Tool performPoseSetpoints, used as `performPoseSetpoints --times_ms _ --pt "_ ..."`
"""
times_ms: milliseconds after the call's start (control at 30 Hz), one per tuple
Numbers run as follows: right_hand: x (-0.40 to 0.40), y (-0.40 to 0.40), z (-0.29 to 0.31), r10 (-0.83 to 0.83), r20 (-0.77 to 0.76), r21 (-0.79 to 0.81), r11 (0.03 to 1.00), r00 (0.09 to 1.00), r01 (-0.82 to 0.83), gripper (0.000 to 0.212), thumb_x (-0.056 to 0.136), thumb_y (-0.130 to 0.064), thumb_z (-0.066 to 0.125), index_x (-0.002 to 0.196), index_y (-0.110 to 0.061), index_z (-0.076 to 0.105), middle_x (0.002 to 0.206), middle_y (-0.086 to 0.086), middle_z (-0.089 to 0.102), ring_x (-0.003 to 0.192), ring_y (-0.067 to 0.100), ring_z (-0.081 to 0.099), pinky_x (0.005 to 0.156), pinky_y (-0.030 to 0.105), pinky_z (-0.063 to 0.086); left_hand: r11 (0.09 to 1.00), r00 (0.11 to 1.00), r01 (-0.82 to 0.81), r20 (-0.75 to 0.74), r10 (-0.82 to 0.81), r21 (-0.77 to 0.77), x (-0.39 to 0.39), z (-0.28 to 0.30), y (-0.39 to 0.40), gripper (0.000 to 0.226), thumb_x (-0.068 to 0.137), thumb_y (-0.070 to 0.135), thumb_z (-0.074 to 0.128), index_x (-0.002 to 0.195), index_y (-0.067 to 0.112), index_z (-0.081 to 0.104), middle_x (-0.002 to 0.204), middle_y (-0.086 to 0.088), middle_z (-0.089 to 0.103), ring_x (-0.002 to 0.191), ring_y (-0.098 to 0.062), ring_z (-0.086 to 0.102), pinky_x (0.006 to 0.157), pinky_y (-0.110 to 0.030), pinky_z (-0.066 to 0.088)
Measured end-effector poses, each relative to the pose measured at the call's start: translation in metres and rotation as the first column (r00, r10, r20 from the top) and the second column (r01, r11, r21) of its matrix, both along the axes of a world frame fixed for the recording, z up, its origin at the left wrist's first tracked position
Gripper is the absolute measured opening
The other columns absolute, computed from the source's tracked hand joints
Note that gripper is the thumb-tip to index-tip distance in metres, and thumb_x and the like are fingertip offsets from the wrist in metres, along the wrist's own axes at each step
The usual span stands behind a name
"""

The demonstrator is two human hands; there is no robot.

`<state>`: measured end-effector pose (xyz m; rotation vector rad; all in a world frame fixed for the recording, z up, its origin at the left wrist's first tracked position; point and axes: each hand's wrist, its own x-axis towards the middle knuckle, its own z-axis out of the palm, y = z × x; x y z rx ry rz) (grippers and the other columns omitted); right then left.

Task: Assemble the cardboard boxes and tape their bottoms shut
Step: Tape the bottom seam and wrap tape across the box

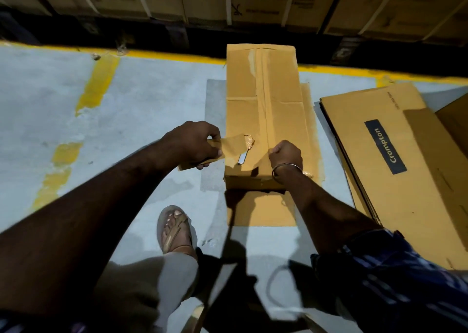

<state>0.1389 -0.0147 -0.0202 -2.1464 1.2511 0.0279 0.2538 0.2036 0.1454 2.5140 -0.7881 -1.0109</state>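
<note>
The box (263, 110) stands on the grey floor (141, 92) straight ahead of the person, its long top face running away from them toward the yellow line (177, 54). Both hands work at its near end. The left hand (195, 143) sits just off the box's left edge, fingers curled round a roll of brown tape (202, 155), with a short strip (233, 143) stretched from the roll onto the box top and bunching to a crumpled end there. A small shiny metal piece (242, 158) lies under that strip; I can't tell what it is. The right hand (285, 154) rests on the box top near the right edge, clenched into a fist; whether it pinches anything I cannot tell. A bangle (286, 170) circles that wrist.

The box is plain brown cardboard, its flaps folded shut, with a band of brown tape already lying along the centre seam from far end to near. A crease crosses the top about midway. Flaps stick out flat on the floor at its near end and right side.

To the right, just beside the box, lies a stack of flat cartons (395, 155) with a dark label. Strapped cartons (228, 1) are ranked along the far wall. A sandalled foot (174, 226) stands below the left hand.
</note>
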Motion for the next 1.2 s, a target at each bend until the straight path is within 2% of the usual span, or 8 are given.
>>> performPoseSetpoints --times_ms 133,300,400,600,700,833,967,1200 --pt "0.004 0.008 -0.002 0.33 0.136 -0.149 0.939 0.934 -0.31 0.051 0.087 0.0 0.056 0.129 -0.029 0.061 0.126 0.005 0.052 0.11 0.028 0.061 0.08 0.039 0.056 1.0 1.0 -0.026 0.0 0.026 0.013 0.002 0.0 0.009 0.007 0.096 0.029 0.071 0.095 0.026 0.065 0.069 0.0 0.077 0.054 -0.014 0.073 0.08 -0.036 0.063" --pt "0.035 0.01 0.005 0.684 -0.18 -0.218 0.673 0.707 -0.706 0.092 0.084 0.013 0.048 0.153 -0.047 0.036 0.156 0.001 0.029 0.137 0.027 0.035 0.085 0.042 0.053 0.998 0.998 -0.057 -0.015 0.057 0.025 0.011 -0.008 0.016 0.007 0.096 0.028 0.071 0.093 0.026 0.065 0.07 -0.002 0.077 0.052 -0.014 0.072 0.077 -0.038 0.064" --pt "0.05 0.004 0.005 0.723 -0.366 -0.218 0.546 0.586 -0.809 0.076 0.087 0.005 0.057 0.149 -0.039 0.045 0.148 0.007 0.037 0.134 0.033 0.038 0.086 0.044 0.052 0.998 0.999 -0.039 -0.007 0.039 0.04 0.016 -0.011 0.016 0.006 0.096 0.03 0.07 0.094 0.027 0.065 0.068 0.0 0.076 0.053 -0.013 0.072 0.078 -0.037 0.063" --pt "0.024 0.0 0.012 0.622 -0.343 -0.325 0.624 0.703 -0.711 0.03 0.091 -0.024 0.071 0.117 -0.016 0.058 0.115 0.01 0.058 0.106 0.035 0.06 0.069 0.038 0.044 0.997 0.996 -0.078 -0.036 0.078 0.006 0.015 -0.002 0.004 0.008 0.096 0.027 0.073 0.095 0.025 0.066 0.07 -0.004 0.076 0.048 -0.012 0.068 0.066 -0.03 0.06" --pt "-0.009 -0.004 0.025 0.449 -0.228 -0.189 0.85 0.864 -0.492 0.016 0.083 -0.024 0.076 0.095 -0.02 0.066 0.1 0.008 0.067 0.093 0.033 0.066 0.07 0.032 0.049 0.998 0.998 -0.056 0.002 0.056 -0.029 0.009 0.015 0.002 0.012 0.095 0.031 0.075 0.091 0.027 0.064 0.087 -0.003 0.075 0.062 -0.013 0.067 0.053 -0.019 0.047" --pt "-0.043 0.018 0.069 0.143 0.126 0.138 0.977 0.982 -0.16 0.02 0.078 -0.015 0.087 0.083 -0.004 0.072 0.072 0.01 0.069 0.062 0.023 0.068 0.056 0.025 0.05 0.987 0.992 -0.102 0.06 0.11 -0.12 0.002 0.061 0.014 0.014 0.092 0.035 0.078 0.093 0.029 0.066 0.111 -0.005 0.067 0.1 -0.023 0.061 0.082 -0.032 0.05" --pt "-0.046 0.066 0.159 0.132 0.372 0.246 0.94 0.919 -0.235 0.011 0.086 -0.011 0.079 0.076 -0.009 0.075 0.073 0.019 0.074 0.067 0.029 0.073 0.082 0.053 0.061 0.897 0.956 -0.252 0.049 0.288 -0.364 -0.017 0.125 0.067 0.012 0.092 0.027 0.079 0.088 0.024 0.068 0.091 -0.005 0.068 0.088 -0.021 0.062 0.08 -0.031 0.048" --pt "-0.052 0.263 0.308 0.418 0.627 0.174 0.747 0.658 -0.641 0.009 0.08 -0.014 0.073 0.072 -0.013 0.077 0.063 0.005 0.073 0.064 0.021 0.075 0.076 0.048 0.063 0.678 0.841 -0.441 -0.006 0.542 -0.588 -0.12 0.244 0.306 0.011 0.092 0.012 0.077 0.098 0.008 0.068 0.078 -0.014 0.073 0.062 -0.018 0.066 0.053 -0.024 0.053"
